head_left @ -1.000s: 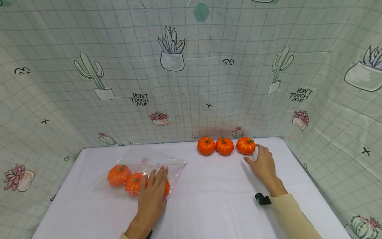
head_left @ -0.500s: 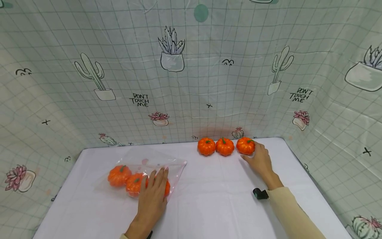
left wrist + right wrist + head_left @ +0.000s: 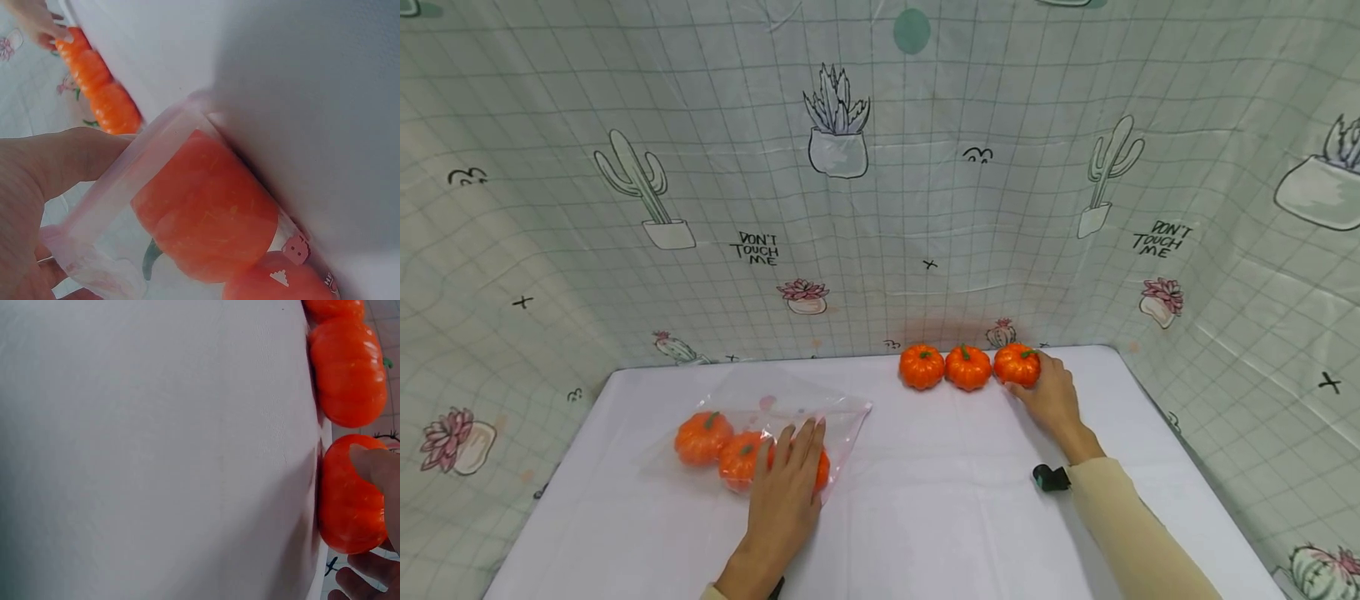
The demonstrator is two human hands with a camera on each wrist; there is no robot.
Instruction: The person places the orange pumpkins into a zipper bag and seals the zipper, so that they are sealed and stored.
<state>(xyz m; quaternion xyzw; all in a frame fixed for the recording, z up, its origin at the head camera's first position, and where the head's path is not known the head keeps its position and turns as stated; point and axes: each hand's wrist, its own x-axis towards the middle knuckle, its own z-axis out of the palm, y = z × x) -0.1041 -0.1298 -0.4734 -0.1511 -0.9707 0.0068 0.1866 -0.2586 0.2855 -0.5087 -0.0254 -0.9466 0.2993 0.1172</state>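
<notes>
Remotely, I find the rightmost pumpkin point(image 3: 1017, 364) at the far edge of the table point(image 3: 925, 492); the right hand point(image 3: 1051, 403), arm point(image 3: 1135, 525) outstretched, has thumb and fingers curled round it. The left hand point(image 3: 785, 492) rests straight-fingered on the bag point(image 3: 758, 405).

Backdrop point(image 3: 880, 208): pale grey-green fabric, dark grid lines, soft folds, standing along the far, left and right sides. Printed motifs, far side: one spiky potted plant point(image 3: 838, 125), upper middle; one green dot point(image 3: 912, 32), above it to the right; two tall potted cacti, one left, one right; "DON'T TOUCH ME" lettering, twice; small pink succulents in pots. Near right: one round cactus print point(image 3: 1324, 572). Table point(image 3: 925, 517): plain white covering, faint creases, far edge against the backdrop. Light: soft, with diffuse shadows on the tabletop; left fabric slightly creamier in tone.
</notes>
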